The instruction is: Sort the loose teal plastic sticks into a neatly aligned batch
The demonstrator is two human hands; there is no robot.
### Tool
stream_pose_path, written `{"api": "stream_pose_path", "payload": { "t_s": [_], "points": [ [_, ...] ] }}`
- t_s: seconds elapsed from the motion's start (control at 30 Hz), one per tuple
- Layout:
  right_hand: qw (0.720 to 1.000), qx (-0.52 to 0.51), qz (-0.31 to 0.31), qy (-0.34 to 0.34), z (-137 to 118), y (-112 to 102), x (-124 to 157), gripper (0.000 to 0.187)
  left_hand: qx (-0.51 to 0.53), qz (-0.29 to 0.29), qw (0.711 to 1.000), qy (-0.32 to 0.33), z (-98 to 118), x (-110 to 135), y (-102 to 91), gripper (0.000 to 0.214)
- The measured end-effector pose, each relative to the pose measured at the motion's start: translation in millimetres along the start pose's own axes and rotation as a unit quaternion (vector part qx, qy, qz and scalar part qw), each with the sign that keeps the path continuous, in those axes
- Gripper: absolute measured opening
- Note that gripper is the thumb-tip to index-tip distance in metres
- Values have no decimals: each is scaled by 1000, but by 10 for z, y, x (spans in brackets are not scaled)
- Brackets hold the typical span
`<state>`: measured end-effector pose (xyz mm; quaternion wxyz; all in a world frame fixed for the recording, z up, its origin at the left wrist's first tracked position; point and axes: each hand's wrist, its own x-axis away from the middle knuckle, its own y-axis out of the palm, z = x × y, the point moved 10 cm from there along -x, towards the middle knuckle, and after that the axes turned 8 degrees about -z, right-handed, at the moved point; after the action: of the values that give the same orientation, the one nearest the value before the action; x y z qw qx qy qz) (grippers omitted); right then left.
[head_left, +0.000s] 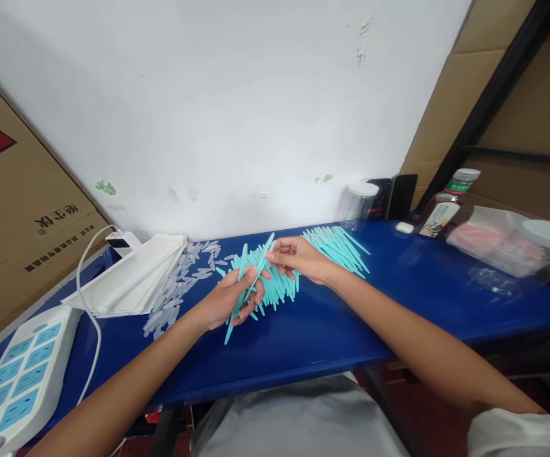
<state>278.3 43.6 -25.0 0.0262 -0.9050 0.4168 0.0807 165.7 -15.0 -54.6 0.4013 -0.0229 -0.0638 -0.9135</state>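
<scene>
My left hand (237,295) is closed around a slim turquoise plastic stick (230,324), which looks like an eyebrow razor and stands tilted above the table. A second turquoise stick (260,261) slants across it, its lower end at my left fingers. My right hand (294,257) pinches this second one near the upper end. Beneath and behind both hands lies a loose pile of the same turquoise sticks (277,289), partly hidden by them. Farther right, more turquoise sticks (336,247) lie side by side. Small translucent pieces (173,292), like blade covers, are scattered left of my left hand.
White bags or sheets (134,279) lie on the blue table (303,343), left of the translucent pieces. A power strip (22,374) and white cable (82,273) sit far left. At right stand a clear jar (358,206), phones (401,197), a bottle (446,203) and a pink package (496,241).
</scene>
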Motion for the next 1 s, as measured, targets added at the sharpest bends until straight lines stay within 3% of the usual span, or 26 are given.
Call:
{"api": "stream_pose_path", "payload": {
  "t_s": [0.4, 0.6, 0.73, 0.83, 1.0],
  "points": [
    [997, 39, 57, -27, -26, -82, 2, 45, -38, 4, 999, -19, -51, 15, -2, 46],
    [996, 57, 65, -22, -118, -102, 22, 43, -59, -4, 997, -40, -123, 1, -4, 60],
    [993, 102, 56, 33, -199, -499, 88, 44, -84, 23, 995, -41, -106, 6, -75, 58],
    [979, 154, 86, 100, -237, -1073, 258, 42, -102, 41, 994, -17, -41, 5, -139, 54],
    [922, 279, 131, 233, -104, -1824, 559, 47, -83, 30, 996, -30, -63, -2, -136, 52]
  ]
}}
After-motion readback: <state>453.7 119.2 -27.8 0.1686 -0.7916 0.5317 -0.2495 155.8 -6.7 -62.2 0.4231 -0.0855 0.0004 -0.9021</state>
